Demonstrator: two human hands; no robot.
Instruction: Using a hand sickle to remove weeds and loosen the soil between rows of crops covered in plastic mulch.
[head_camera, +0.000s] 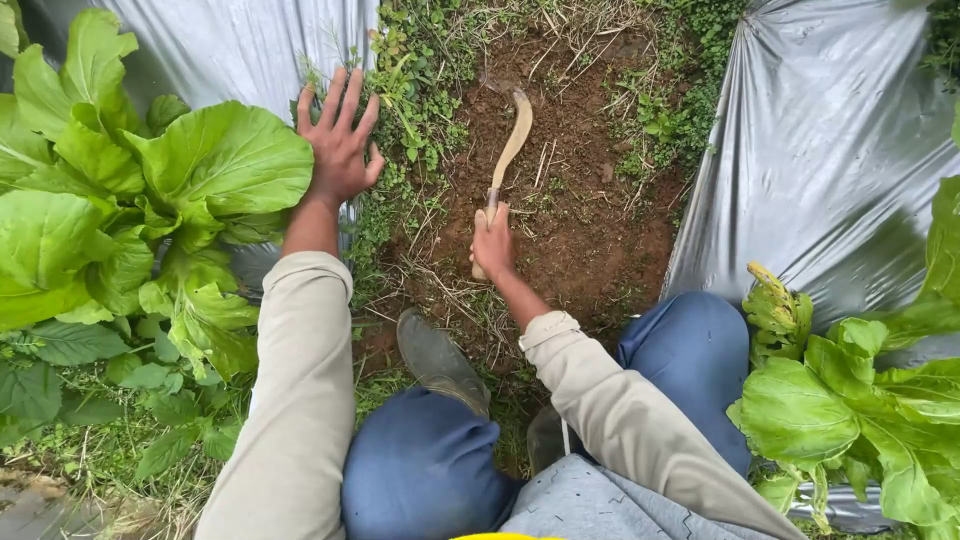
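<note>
Right hand (493, 243): fist closed round the sickle (508, 150), by its wooden handle
Left hand (338, 140): fingers spread, empty, on weeds
Sickle: looks light, stiff, blade sharp

A strip of bare brown soil (580, 215) runs between two sheets of grey plastic (830, 140) laid over the ground. Dry straw (455, 300) and small green weeds (420, 90) lie on the soil, thickest along its left edge and far end.

right hand (493, 245) grips sickle (508, 150); left hand (338, 145) spread | bare soil (580, 220)
</note>
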